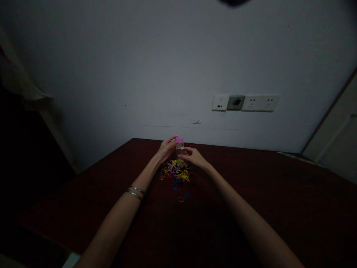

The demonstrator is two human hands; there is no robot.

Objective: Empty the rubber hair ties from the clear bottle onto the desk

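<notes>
A small clear plastic jar point(179, 147) with a pink lid point(179, 140) stands roughly upright between my hands, near the back of the table. My left hand point(166, 147) has its fingers closed at the lid and upper left side. Lower down, my right hand point(193, 155) grips the jar's right side between thumb and fingers. A loose pile of coloured rubber bands point(175, 172), yellow, pink, blue and red, lies in front of and below the jar. A pink band point(181, 199) and a few blue ones lie nearer to me.
The dark red-brown table point(264, 193) meets a pale wall point(167, 74) at the back. Wall sockets point(259, 103) are set above the table to the right. A white door or panel point(334, 137) is at the far right. The room is dim.
</notes>
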